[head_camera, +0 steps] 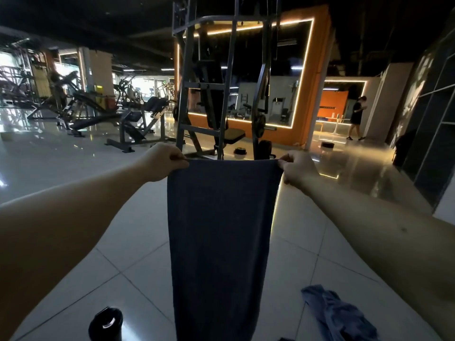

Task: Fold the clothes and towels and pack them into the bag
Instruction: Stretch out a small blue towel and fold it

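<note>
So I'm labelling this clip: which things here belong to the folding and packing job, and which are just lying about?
Job: grey towel, pinched at its top corners by left hand and right hand; crumpled blue garment on the floor.
Lying about: black bottle; weight machine behind.

This is a gym. A tall grey steel weight machine [197,85] stands in the middle, with a black padded seat [232,137] at its base and a round weight plate [260,124] loaded on its right side. To the left of the machine, rows of black inclined benches [93,102] and other exercise stations run back across a glossy tiled floor [73,156]. Right behind the machine, a large wall mirror [290,70] edged with a glowing light strip [303,70] is set in an orange wall [320,57]. Far to its right, a person in dark sportswear [357,114] walks past.
</note>
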`<control>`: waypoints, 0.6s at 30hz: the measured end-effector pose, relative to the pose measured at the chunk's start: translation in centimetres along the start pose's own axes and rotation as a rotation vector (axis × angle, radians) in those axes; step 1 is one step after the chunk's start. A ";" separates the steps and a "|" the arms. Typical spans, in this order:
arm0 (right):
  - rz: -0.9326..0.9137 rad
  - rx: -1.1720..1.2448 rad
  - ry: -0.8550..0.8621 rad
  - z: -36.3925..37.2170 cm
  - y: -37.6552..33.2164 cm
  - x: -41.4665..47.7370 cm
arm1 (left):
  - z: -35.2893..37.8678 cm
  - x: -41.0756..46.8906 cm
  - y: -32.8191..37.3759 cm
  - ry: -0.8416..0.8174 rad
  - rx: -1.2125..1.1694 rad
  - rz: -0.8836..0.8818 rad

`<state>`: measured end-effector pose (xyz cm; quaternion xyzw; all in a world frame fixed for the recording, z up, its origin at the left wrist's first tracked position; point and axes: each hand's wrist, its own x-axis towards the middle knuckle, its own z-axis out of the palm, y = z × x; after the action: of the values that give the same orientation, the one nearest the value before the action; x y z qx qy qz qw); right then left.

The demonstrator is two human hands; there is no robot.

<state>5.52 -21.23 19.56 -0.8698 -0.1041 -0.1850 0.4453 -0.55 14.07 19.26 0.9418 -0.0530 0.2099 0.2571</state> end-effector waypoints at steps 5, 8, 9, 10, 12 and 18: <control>0.111 0.039 -0.031 6.0 4.4 3.6 | 5.8 2.4 -3.6 0.026 -0.070 -0.151; 0.140 0.046 -0.034 9.3 6.7 6.0 | 8.8 4.1 -5.6 0.046 -0.113 -0.248; 0.140 0.039 -0.022 9.9 7.1 6.7 | 9.4 4.7 -6.0 0.072 -0.119 -0.262; 0.133 0.032 -0.004 10.3 7.2 7.3 | 9.7 5.4 -6.3 0.103 -0.130 -0.271; 0.115 0.037 0.037 10.4 6.8 8.4 | 9.7 6.7 -6.3 0.160 -0.161 -0.273; 0.053 0.119 0.145 8.2 4.3 8.8 | 7.2 7.9 -4.0 0.342 -0.153 -0.189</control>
<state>16.85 -16.91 15.67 -0.8287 -0.0593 -0.2290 0.5072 10.14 13.92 15.12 0.8710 0.0641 0.3370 0.3517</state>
